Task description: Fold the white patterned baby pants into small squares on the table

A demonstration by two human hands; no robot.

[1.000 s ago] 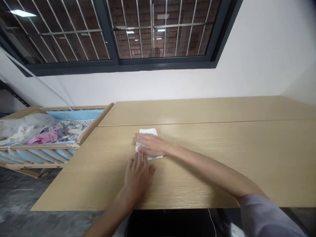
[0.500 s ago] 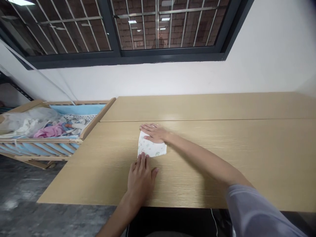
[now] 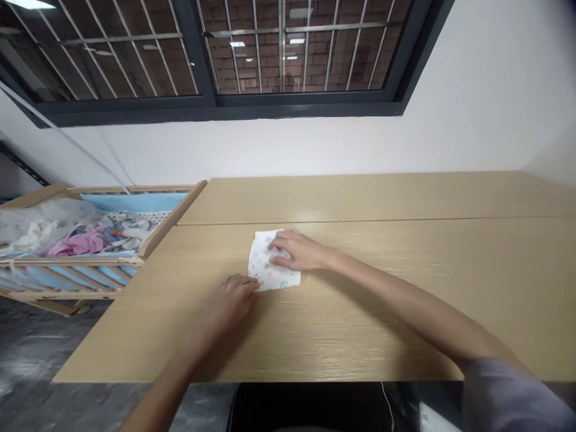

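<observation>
A small white folded cloth [image 3: 265,270] with a tiny coloured print lies flat on the wooden table. At its lower left corner, my left hand [image 3: 231,300] has its fingers bent together over the edge; the thumb is hidden and the hand is slightly blurred. My right hand [image 3: 299,249] rests over the cloth's upper right part, fingers curved and thumb apart, the fingertips touching the fabric.
The pale wooden table [image 3: 382,300] has a seam near its back. At left stands a wooden crib [image 3: 173,219] with blue lining, holding crumpled clothes [image 3: 85,240] and a clear plastic bag. Behind are a white wall and a barred window [image 3: 216,105].
My left hand has turned, its fingers now pointing right at the cloth's corner. My right hand has slid down and right from the top edge, its fingers now curved.
</observation>
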